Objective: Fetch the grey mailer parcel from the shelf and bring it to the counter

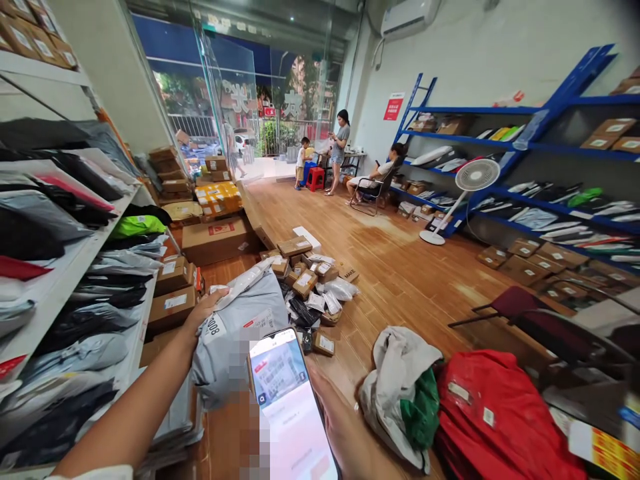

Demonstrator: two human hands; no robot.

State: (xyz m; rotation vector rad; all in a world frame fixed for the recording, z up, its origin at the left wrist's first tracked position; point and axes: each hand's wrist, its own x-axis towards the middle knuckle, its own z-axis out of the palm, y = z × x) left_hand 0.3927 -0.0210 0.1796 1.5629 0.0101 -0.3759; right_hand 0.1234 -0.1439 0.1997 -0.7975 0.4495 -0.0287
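My left hand [203, 311] reaches forward from the lower left and grips the top edge of a grey plastic mailer parcel [235, 337] with white labels, holding it up in front of me. My right hand [345, 433] rises from the bottom edge and holds a smartphone [290, 400] upright, its lit screen facing me, just in front of the grey parcel. A pile of small cardboard boxes and poly bags [313, 283] lies on the wooden floor beyond the parcel.
White shelves [75, 267] stacked with dark and grey mailers run along the left; cardboard boxes [215, 240] stand beyond them. Blue racks [550, 173] line the right wall, with a white fan [475, 180]. Red bags [500, 420] and a chair [540, 320] sit lower right. People [340, 150] are by the far entrance.
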